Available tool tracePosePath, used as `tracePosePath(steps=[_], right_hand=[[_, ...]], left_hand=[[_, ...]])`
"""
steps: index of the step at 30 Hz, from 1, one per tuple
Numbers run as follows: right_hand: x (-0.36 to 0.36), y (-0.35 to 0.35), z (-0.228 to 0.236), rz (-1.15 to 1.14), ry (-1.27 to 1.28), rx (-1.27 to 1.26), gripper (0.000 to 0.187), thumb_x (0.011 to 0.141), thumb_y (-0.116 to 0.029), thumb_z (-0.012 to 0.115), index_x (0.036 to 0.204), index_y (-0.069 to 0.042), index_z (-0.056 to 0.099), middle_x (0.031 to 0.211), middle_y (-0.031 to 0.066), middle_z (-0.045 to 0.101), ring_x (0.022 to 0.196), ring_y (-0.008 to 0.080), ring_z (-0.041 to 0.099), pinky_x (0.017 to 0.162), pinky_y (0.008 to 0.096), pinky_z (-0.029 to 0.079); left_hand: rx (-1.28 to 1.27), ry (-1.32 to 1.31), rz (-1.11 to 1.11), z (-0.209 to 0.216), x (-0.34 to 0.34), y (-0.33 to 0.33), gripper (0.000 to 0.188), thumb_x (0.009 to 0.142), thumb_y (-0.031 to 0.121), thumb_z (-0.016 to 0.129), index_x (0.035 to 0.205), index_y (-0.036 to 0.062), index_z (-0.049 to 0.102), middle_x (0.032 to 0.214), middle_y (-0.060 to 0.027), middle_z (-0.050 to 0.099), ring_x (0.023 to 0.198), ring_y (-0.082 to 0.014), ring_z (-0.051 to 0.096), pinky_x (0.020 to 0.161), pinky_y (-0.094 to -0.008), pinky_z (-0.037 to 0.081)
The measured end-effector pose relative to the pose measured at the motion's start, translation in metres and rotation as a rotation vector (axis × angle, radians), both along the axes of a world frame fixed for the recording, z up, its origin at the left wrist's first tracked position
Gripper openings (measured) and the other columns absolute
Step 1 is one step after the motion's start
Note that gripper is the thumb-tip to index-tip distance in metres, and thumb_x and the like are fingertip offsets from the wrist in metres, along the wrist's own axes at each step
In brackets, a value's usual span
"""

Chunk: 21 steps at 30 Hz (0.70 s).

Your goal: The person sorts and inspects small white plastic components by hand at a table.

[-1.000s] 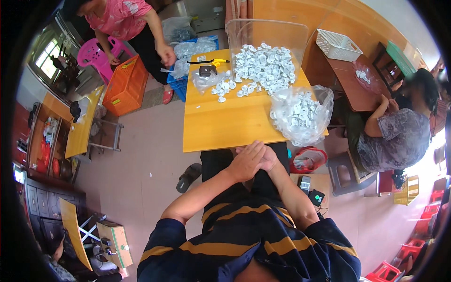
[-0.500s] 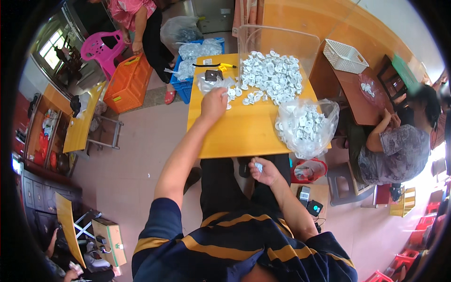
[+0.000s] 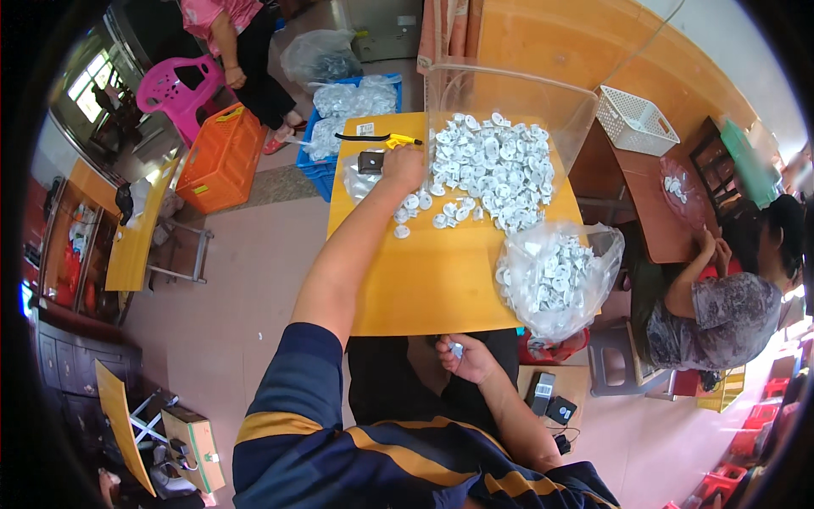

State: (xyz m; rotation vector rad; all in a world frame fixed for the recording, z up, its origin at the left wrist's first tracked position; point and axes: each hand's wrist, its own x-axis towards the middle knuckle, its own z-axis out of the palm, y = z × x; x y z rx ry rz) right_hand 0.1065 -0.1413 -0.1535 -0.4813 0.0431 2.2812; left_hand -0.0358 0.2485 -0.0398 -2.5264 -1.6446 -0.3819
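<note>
My left hand (image 3: 403, 168) reaches over the far left of the yellow table (image 3: 398, 293), against the near side of a yellow-handled tool (image 3: 404, 140) with a black strip. The back of the hand hides its fingers, so whether they grip the tool is unclear. A small dark box (image 3: 370, 162) on clear plastic lies just left of it. My right hand (image 3: 473, 363), below the table's near edge, is closed on a small whitish plastic piece (image 3: 456, 349). Loose white plastic pieces (image 3: 492, 161) are heaped at the table's far right, with several strays near my left wrist.
A clear plastic bag (image 3: 555, 280) of white pieces sits at the table's near right corner. A transparent panel (image 3: 543, 93) stands behind the heap. Blue crate (image 3: 322, 174) and orange crate (image 3: 222, 157) stand far left, near a standing person. Another person sits right at a brown table (image 3: 649, 195).
The view has shifted, so the table sits lower. My left hand has moved forward to the yellow-handled tool. My right hand stays below the table edge, holding the small piece.
</note>
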Motion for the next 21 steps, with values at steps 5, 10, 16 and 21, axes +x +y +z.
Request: tracePosePath(steps=[5, 10, 16, 21], right_hand=[[0.000, 0.006, -0.010, -0.011, 0.000, -0.007, 0.019, 0.100, -0.027, 0.059, 0.096, -0.008, 0.062, 0.092, 0.0052, 0.063, 0.077, 0.0157, 0.057, 0.069, 0.0281, 0.049], [-0.005, 0.006, -0.007, 0.002, -0.092, -0.055, 0.019, 0.098, -0.027, 0.059, 0.096, -0.008, 0.061, 0.092, 0.0055, 0.059, 0.077, 0.0168, 0.054, 0.068, 0.0293, 0.046], [-0.001, 0.005, -0.023, -0.019, -0.028, -0.022, 0.019, 0.099, -0.026, 0.059, 0.096, -0.008, 0.063, 0.094, 0.0071, 0.065, 0.077, 0.0170, 0.058, 0.069, 0.0292, 0.049], [-0.006, 0.009, -0.018, -0.013, -0.054, -0.013, 0.019, 0.100, -0.027, 0.058, 0.094, -0.009, 0.062, 0.092, 0.0055, 0.066, 0.077, 0.0158, 0.059, 0.067, 0.0279, 0.050]], left_hand=[[0.043, -0.075, -0.123, -0.003, -0.001, -0.005, 0.011, 0.080, 0.015, 0.067, 0.086, 0.0095, 0.075, 0.093, -0.0107, 0.070, 0.097, -0.0316, 0.065, 0.090, -0.0472, 0.047], [0.368, -0.195, -0.282, 0.022, -0.038, -0.037, 0.005, 0.077, 0.013, 0.073, 0.080, 0.0100, 0.069, 0.085, -0.0069, 0.064, 0.091, -0.0292, 0.062, 0.088, -0.0452, 0.046], [0.636, -0.231, -0.507, 0.064, -0.076, -0.112, 0.010, 0.073, 0.010, 0.071, 0.080, 0.0116, 0.063, 0.086, -0.0027, 0.058, 0.086, -0.0254, 0.060, 0.084, -0.0430, 0.049], [0.632, -0.224, -0.605, 0.096, -0.086, -0.178, 0.016, 0.074, 0.008, 0.070, 0.089, 0.0098, 0.068, 0.090, -0.0023, 0.060, 0.087, -0.0232, 0.061, 0.087, -0.0417, 0.051]])
